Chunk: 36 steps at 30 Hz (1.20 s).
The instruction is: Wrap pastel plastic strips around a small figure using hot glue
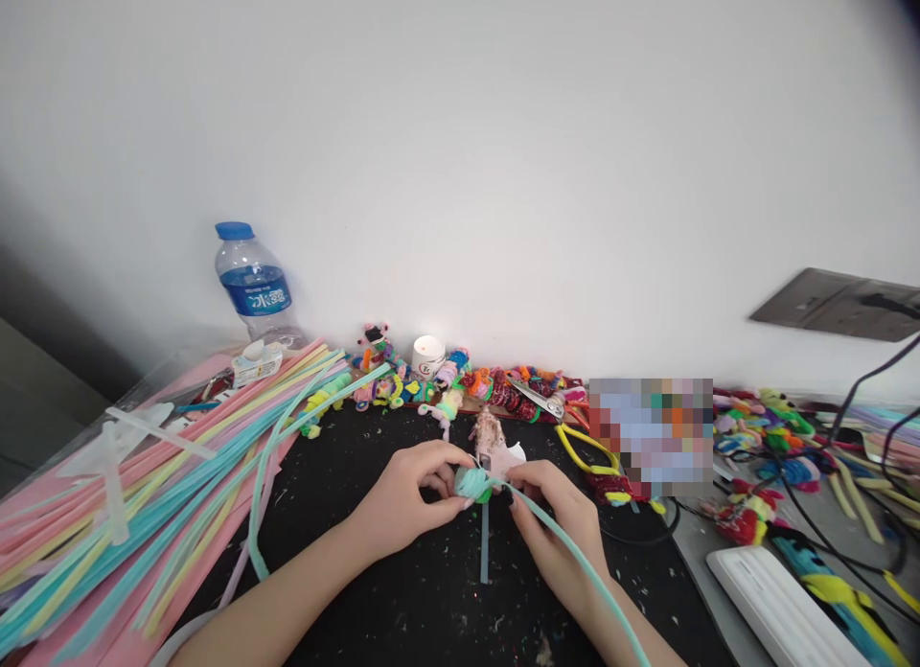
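My left hand (406,499) pinches a small rolled coil of mint-green pipe cleaner (472,482) over the black table mat (402,600). My right hand (550,523) is closed on the loose tail of the same mint pipe cleaner (575,562), which runs back over my right wrist. The two hands meet at the coil, with a little green at its lower edge. A pale stick (484,552) lies on the mat just below the coil.
A big heap of pink, mint and yellow pipe cleaners (144,514) fills the left. A water bottle (255,286), a white candle jar (428,354) and several small fuzzy figures (495,384) line the wall. Yellow-handled pliers (586,447), black cables (848,427) and a white device (776,605) lie right.
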Tool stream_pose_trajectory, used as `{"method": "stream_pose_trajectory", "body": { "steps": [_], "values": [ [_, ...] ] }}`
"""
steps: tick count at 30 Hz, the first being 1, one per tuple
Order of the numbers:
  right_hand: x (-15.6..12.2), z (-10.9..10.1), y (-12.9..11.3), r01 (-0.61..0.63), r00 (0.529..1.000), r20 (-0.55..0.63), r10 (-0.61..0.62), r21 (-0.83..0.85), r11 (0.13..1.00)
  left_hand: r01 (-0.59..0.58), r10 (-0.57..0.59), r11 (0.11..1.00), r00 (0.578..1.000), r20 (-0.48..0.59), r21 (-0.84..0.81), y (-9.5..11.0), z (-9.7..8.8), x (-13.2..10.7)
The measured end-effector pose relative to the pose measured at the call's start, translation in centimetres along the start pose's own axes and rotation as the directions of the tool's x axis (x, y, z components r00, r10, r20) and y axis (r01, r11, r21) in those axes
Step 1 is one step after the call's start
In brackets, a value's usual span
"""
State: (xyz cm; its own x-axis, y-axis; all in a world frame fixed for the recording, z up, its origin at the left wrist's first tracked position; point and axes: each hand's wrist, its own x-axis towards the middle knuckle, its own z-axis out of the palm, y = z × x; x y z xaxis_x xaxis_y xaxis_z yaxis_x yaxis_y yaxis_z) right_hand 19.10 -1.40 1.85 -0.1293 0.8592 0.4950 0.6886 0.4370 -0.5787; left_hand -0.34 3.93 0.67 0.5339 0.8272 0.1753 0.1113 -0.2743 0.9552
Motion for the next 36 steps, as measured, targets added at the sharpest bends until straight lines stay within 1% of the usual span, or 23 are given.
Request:
{"method": "stream_pose_trajectory", "body": {
  "steps": [2,6,8,11,13,19,23,28,36],
  "values": [
    [-0.01,0.03,0.15,-0.048,0.999,-0.001,0.048,-0.006,0.999,-0.008,0.008,1.0,1.0,0.009,-0.003,0.07,-0.01,-0.07],
    [-0.13,0.1,0.37,-0.079,0.997,0.01,0.079,0.016,0.997,0.02,-0.017,0.999,0.999,0.047,-0.047,0.09,0.06,-0.21],
    [-0.18,0.16,0.44,-0.107,0.994,0.012,0.107,0.02,0.994,0.085,-0.076,0.99,0.994,0.083,-0.116,0.02,0.13,-0.24],
    [-0.2,0.29,0.56,-0.149,0.989,0.022,0.148,0.02,0.989,0.211,-0.178,0.95,0.972,0.153,-0.232,-0.07,0.23,-0.21],
    [-0.2,0.33,0.65,-0.158,0.987,0.037,0.157,0.023,0.987,0.253,-0.206,0.925,0.961,0.186,-0.285,-0.05,0.23,-0.15],
    [-0.02,0.19,0.68,-0.166,0.984,0.073,0.16,0.077,0.983,0.279,-0.195,0.876,0.951,0.24,-0.393,0.15,-0.07,-0.06],
    [0.32,-0.01,0.4,-0.205,0.975,0.121,0.184,0.186,0.961,0.296,-0.188,0.848,0.943,0.273,-0.439,0.12,-0.12,-0.17],
    [0.54,-0.19,0.12,-0.292,0.953,0.183,0.241,0.339,0.894,0.328,-0.195,0.817,0.932,0.306,-0.475,0.14,-0.04,-0.22],
    [0.15,0.24,0.07,-0.403,0.908,0.314,0.277,0.478,0.78,0.356,-0.179,0.761,0.919,0.351,-0.543,0.18,-0.21,-0.26]
  ]
}}
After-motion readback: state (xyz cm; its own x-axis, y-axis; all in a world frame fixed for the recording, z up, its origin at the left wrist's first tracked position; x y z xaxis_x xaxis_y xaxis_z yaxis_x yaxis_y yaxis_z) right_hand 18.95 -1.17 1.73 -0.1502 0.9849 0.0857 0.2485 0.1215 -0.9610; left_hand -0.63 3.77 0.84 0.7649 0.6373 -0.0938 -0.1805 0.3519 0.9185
